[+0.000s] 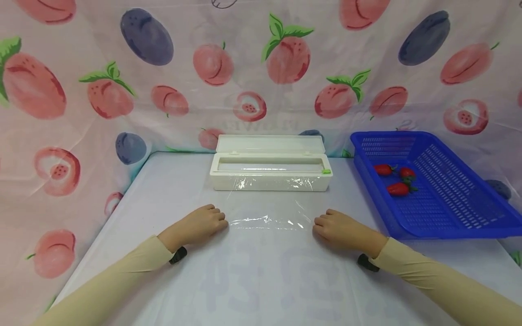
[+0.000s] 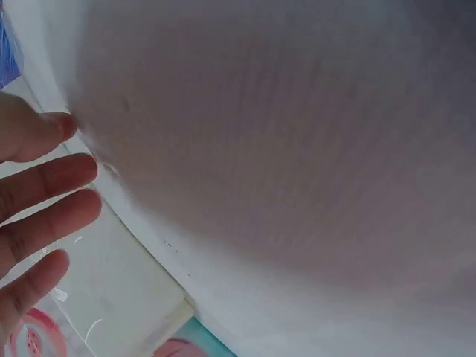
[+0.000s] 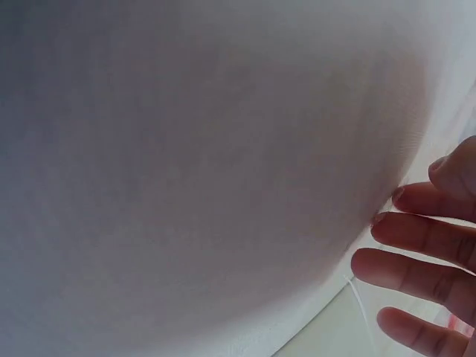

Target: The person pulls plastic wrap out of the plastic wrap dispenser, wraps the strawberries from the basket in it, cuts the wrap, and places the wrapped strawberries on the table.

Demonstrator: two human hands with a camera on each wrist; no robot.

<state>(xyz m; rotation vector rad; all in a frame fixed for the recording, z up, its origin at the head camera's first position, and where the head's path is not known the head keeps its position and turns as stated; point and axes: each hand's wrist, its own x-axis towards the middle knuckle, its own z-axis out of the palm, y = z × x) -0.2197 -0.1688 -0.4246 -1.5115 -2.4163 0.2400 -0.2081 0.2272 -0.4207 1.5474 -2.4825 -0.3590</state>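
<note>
A sheet of clear plastic wrap stretches over the table from a white wrap dispenser, whose lid stands raised at the back. Thumb and fingers of my left hand pinch the sheet's near left corner. At the near right corner, my right hand pinches the film between thumb and index finger, its other fingers loosely extended in the right wrist view. Inside the dispenser's opening lies the wrap roll. A small green slider sits at the right end of its front rim.
A blue plastic basket stands to the right, with several red strawberries in its left part. White cloth covers the table. A fruit-patterned curtain hangs behind and along the left side.
</note>
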